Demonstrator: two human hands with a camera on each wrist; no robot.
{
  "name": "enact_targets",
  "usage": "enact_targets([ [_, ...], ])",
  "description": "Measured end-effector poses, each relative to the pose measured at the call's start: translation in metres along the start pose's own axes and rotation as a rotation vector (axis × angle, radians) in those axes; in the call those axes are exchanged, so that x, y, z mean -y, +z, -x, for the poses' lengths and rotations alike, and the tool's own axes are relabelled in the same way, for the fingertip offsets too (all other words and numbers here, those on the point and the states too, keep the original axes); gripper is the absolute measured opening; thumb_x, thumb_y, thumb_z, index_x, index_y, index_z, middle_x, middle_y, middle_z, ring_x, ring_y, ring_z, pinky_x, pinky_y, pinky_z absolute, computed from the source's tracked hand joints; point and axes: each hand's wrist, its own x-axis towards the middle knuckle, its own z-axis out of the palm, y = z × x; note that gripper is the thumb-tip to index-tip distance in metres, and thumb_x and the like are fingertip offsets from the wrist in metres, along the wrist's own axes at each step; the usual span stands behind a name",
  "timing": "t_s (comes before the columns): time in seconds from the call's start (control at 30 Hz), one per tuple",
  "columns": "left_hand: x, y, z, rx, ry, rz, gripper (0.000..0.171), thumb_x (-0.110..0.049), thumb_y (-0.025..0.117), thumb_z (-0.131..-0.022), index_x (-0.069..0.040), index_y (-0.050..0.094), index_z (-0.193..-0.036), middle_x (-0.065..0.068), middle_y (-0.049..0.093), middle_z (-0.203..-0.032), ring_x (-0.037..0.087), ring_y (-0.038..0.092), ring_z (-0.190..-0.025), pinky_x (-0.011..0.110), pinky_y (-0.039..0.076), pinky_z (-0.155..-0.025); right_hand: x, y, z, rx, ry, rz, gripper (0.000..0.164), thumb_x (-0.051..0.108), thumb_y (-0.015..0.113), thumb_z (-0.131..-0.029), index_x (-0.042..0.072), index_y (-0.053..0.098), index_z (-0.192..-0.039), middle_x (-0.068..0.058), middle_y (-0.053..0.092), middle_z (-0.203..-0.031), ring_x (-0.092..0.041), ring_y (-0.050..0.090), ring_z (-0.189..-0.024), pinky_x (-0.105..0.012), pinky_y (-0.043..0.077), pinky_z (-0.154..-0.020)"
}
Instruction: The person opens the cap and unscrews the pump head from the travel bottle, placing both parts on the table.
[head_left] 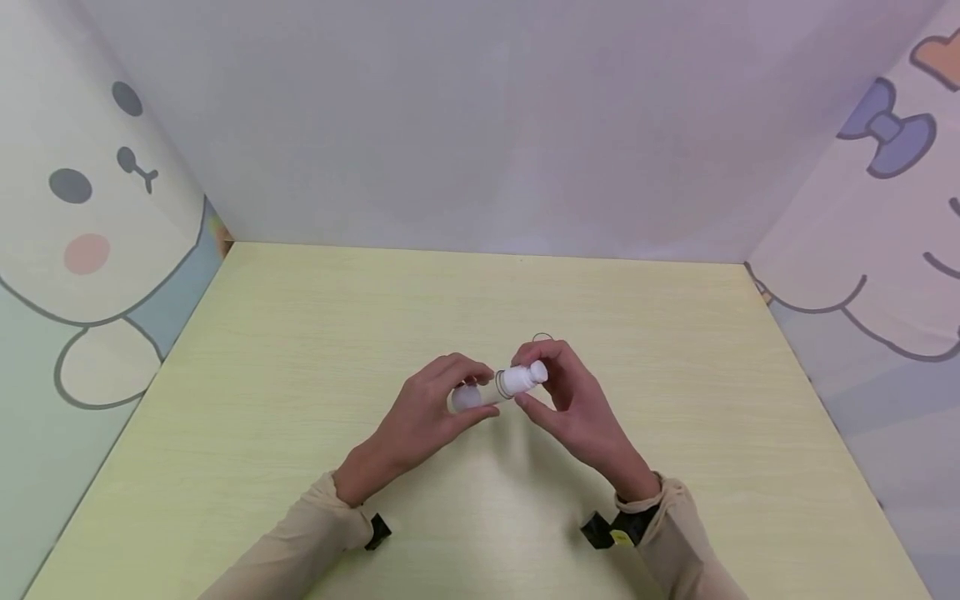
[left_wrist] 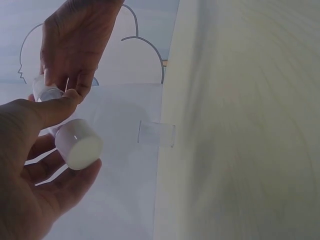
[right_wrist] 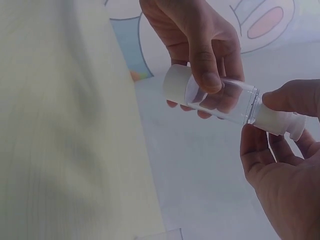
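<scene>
A small clear bottle (right_wrist: 234, 106) with a white base (right_wrist: 177, 84) and a white nozzle-like top (right_wrist: 272, 120) is held tilted above the table. My left hand (head_left: 427, 404) grips its clear body, thumb on the near side and fingers behind. My right hand (head_left: 573, 408) pinches the white top at the collar between thumb and fingers. In the left wrist view the base (left_wrist: 84, 150) faces the camera, and the left thumb hides part of the body. Beyond the hands is a clear cylindrical cap (left_wrist: 156, 134); in the head view the right hand mostly covers it.
The pale wood-grain table (head_left: 360, 308) spreads all round the hands. A plain whitish panel (head_left: 480, 125) rises at its far edge. Panels with cartoon drawings stand at the left (head_left: 82, 217) and right (head_left: 862, 250). Each wrist carries a black camera mount.
</scene>
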Motion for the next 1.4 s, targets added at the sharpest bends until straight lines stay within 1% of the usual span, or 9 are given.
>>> enact_targets([
  [0.1, 0.0000, 0.0001, 0.0001, 0.000, -0.004, -0.002, 0.041, -0.021, 0.092, -0.080, -0.009, 0.071, -0.114, -0.001, 0.071, -0.106, 0.014, 0.066, -0.099, 0.029, 0.058, -0.082, 0.0003, 0.0011, 0.0001, 0.006, -0.015, 0.012, 0.048, -0.019, 0.065, -0.090, -0.002, 0.047, -0.131, -0.012, 0.053, -0.127, -0.019, 0.056, -0.116, -0.022, 0.051, -0.100],
  [0.2, -0.0002, 0.0004, 0.0004, -0.002, -0.005, -0.007, 0.040, -0.020, 0.091, -0.081, -0.010, 0.070, -0.113, 0.000, 0.070, -0.105, 0.013, 0.065, -0.098, 0.027, 0.058, -0.081, 0.0007, 0.0032, -0.0004, -0.012, -0.006, 0.043, 0.053, -0.016, 0.068, -0.090, 0.000, 0.046, -0.136, -0.016, 0.050, -0.132, -0.018, 0.055, -0.116, -0.022, 0.051, -0.100],
  [0.4, -0.0016, 0.0000, 0.0006, 0.001, -0.017, -0.029, 0.041, -0.023, 0.091, -0.081, -0.009, 0.068, -0.113, 0.001, 0.069, -0.103, 0.013, 0.062, -0.098, 0.027, 0.057, -0.078, 0.0001, 0.0082, -0.0018, -0.099, 0.114, 0.081, 0.052, -0.005, 0.075, -0.091, 0.004, 0.045, -0.132, -0.009, 0.049, -0.125, -0.015, 0.058, -0.107, -0.021, 0.054, -0.093],
  [0.53, -0.0021, 0.0003, 0.0007, 0.002, -0.014, -0.046, 0.042, -0.024, 0.092, -0.081, -0.009, 0.068, -0.112, 0.000, 0.067, -0.103, 0.013, 0.061, -0.098, 0.027, 0.057, -0.077, 0.0002, 0.0097, -0.0028, -0.125, 0.161, 0.092, 0.048, -0.002, 0.076, -0.091, 0.005, 0.046, -0.128, -0.006, 0.050, -0.118, -0.015, 0.058, -0.103, -0.020, 0.055, -0.089],
  [0.67, -0.0022, 0.0003, 0.0007, -0.001, -0.004, -0.054, 0.042, -0.024, 0.092, -0.080, -0.011, 0.067, -0.112, 0.000, 0.067, -0.103, 0.013, 0.061, -0.098, 0.027, 0.057, -0.076, 0.0003, 0.0081, -0.0028, -0.104, 0.131, 0.085, 0.046, -0.003, 0.075, -0.092, 0.005, 0.047, -0.127, -0.007, 0.052, -0.118, -0.015, 0.058, -0.103, -0.020, 0.054, -0.088],
  [0.83, -0.0012, 0.0001, 0.0004, 0.001, 0.000, -0.048, 0.041, -0.023, 0.091, -0.081, -0.013, 0.066, -0.112, 0.003, 0.068, -0.103, 0.014, 0.061, -0.097, 0.027, 0.056, -0.076, 0.0006, 0.0045, -0.0024, -0.054, 0.050, 0.055, 0.048, -0.009, 0.072, -0.092, 0.002, 0.047, -0.130, -0.009, 0.053, -0.120, -0.017, 0.057, -0.108, -0.021, 0.054, -0.094],
  [1.07, -0.0007, 0.0005, -0.0009, 0.005, 0.001, -0.034, 0.041, -0.023, 0.091, -0.082, -0.008, 0.066, -0.112, 0.004, 0.068, -0.103, 0.014, 0.061, -0.096, 0.028, 0.056, -0.075, 0.0005, 0.0014, -0.0021, -0.013, -0.012, 0.039, 0.052, -0.014, 0.069, -0.091, 0.001, 0.045, -0.136, -0.012, 0.054, -0.126, -0.022, 0.058, -0.114, -0.025, 0.053, -0.100],
  [1.23, -0.0017, 0.0012, -0.0009, 0.004, -0.006, -0.035, 0.040, -0.022, 0.090, -0.083, -0.009, 0.066, -0.112, 0.003, 0.067, -0.103, 0.013, 0.061, -0.097, 0.026, 0.056, -0.075, 0.0012, 0.0032, -0.0011, -0.045, 0.036, 0.091, 0.056, -0.009, 0.073, -0.091, 0.004, 0.045, -0.138, -0.009, 0.051, -0.132, -0.018, 0.057, -0.114, -0.022, 0.053, -0.099],
  [1.4, -0.0029, 0.0026, -0.0011, 0.007, -0.010, -0.035, 0.042, -0.023, 0.091, -0.082, -0.010, 0.065, -0.112, 0.001, 0.066, -0.103, 0.012, 0.060, -0.096, 0.026, 0.055, -0.075, 0.0022, 0.0072, -0.0013, -0.118, 0.115, 0.135, 0.050, 0.000, 0.078, -0.091, 0.006, 0.046, -0.129, -0.006, 0.051, -0.122, -0.015, 0.059, -0.104, -0.022, 0.055, -0.091],
])
